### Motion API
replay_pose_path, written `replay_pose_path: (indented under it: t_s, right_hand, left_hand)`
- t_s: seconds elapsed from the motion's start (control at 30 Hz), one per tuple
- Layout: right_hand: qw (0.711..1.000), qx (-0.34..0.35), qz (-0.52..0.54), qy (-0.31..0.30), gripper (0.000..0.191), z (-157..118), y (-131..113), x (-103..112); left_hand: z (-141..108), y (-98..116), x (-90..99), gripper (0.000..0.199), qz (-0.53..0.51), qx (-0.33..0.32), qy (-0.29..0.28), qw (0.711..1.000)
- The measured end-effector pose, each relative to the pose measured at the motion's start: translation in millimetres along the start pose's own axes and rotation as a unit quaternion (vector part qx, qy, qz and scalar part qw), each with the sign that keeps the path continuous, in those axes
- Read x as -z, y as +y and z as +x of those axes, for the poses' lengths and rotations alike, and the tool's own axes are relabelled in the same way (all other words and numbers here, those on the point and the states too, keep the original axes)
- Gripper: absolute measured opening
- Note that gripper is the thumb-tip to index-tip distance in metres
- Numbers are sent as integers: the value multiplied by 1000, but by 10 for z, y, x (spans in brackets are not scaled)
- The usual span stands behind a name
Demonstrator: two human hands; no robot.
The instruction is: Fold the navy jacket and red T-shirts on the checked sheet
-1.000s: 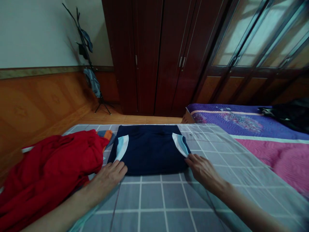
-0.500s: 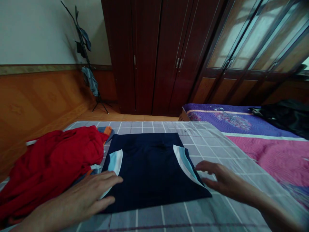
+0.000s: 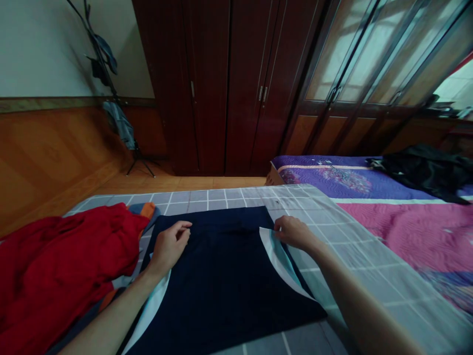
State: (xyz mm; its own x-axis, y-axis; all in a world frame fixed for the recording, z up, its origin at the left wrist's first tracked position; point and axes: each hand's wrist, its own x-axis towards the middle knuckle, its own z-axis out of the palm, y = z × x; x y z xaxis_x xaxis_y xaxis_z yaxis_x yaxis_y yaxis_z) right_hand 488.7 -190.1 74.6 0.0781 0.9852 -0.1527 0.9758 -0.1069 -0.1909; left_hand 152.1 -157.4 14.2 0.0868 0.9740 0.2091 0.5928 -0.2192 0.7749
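Observation:
A navy blue garment (image 3: 225,276) with curved white and light blue side panels lies flat on the checked bed cover (image 3: 343,266). My left hand (image 3: 172,245) is on its upper left part, the fingers curled together; whether cloth is between them is hidden. At the upper right edge, beside the light blue panel (image 3: 283,261), my right hand (image 3: 291,230) has its fingers pinched at the garment's edge.
A heap of red cloth (image 3: 74,256) with some blue and orange fabric lies at the left. Beyond are a dark red wardrobe (image 3: 210,98), a coat stand (image 3: 99,54) and, at right, another bed (image 3: 399,227) with black clothing (image 3: 424,170) on it.
Both hands have moved forward to the garment's upper part, and their fingers have closed. The left panel now reaches further down toward the near edge. The view has shifted slightly right.

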Motion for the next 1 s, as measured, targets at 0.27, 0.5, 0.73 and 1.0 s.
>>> replay_pose_path:
  t_s: [0.27, 0.5, 0.73, 1.0]
  right_hand:
    - [981, 10, 185, -61, 15, 198, 147, -80]
    - [966, 21, 244, -79, 24, 229, 285, -115]
    - [979, 64, 187, -50, 21, 208, 209, -138]
    - [994, 55, 80, 47, 27, 167, 141, -179]
  left_hand:
    - [44, -28, -27, 34, -11, -7, 49, 999]
    - [56, -94, -14, 31, 45, -28, 56, 997]
    - [57, -94, -40, 31, 73, -24, 55, 996]
    - [78, -30, -105, 38, 90, -11, 10, 996]
